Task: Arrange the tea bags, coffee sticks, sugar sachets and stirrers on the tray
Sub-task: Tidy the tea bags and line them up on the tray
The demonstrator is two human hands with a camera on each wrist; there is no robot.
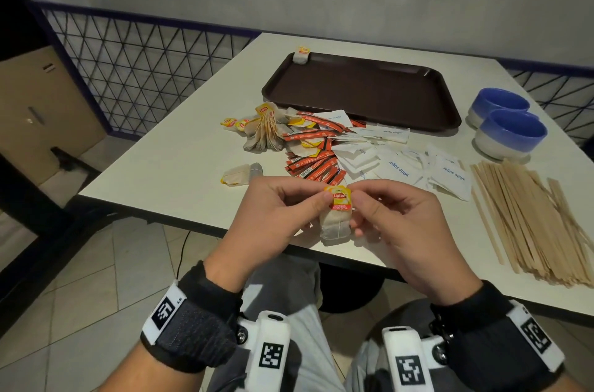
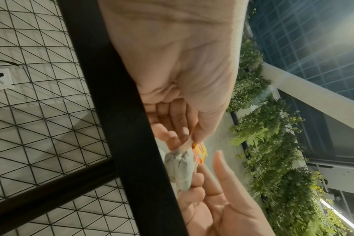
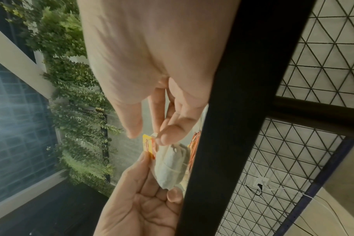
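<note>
Both hands hold one tea bag (image 1: 334,229) over the table's near edge. My left hand (image 1: 316,200) pinches the left side of its yellow-and-red tag (image 1: 339,197). My right hand (image 1: 360,203) pinches the right side. In the left wrist view the left hand (image 2: 192,140) grips the tag (image 2: 200,151) above the hanging bag (image 2: 180,167). In the right wrist view the right hand (image 3: 152,135) pinches the top of the bag (image 3: 172,162). The dark brown tray (image 1: 369,93) lies farther back, with one tea bag (image 1: 301,55) on its far left corner.
Mid-table lie a heap of tea bags (image 1: 263,131), orange coffee sticks (image 1: 315,163) and white sugar sachets (image 1: 401,166). Wooden stirrers (image 1: 530,215) spread at the right. Two blue bowls (image 1: 511,131) stand right of the tray. A lone tea bag (image 1: 239,178) lies left of my hands.
</note>
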